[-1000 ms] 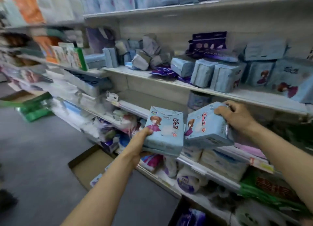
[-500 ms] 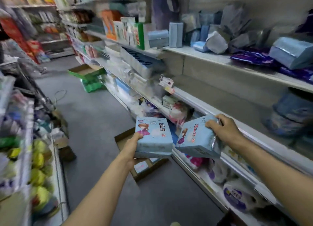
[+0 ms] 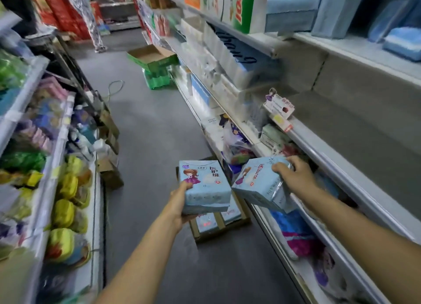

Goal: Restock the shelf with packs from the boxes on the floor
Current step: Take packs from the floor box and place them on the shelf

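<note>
My left hand (image 3: 181, 203) grips a light blue pack (image 3: 204, 185) with a cartoon girl and red characters, holding it from below and at its left edge. My right hand (image 3: 293, 178) grips a second, matching pack (image 3: 257, 185) from its top right corner, tilted toward the shelf. Both packs hang above an open cardboard box (image 3: 218, 226) on the floor, which holds more of the same packs. To the right runs the grey shelf (image 3: 355, 130), largely bare at this level.
A green-edged open box (image 3: 152, 57) sits on green packs further down the aisle. Another shelf rack (image 3: 45, 167) with yellow and green goods lines the left. Cardboard boxes (image 3: 109, 164) lean at its foot. A person's legs (image 3: 91, 23) stand at the far end. Grey floor lies between.
The view has swung left and down along the aisle. Both hands with their packs have come down and away from the shelf, now over the floor box.
</note>
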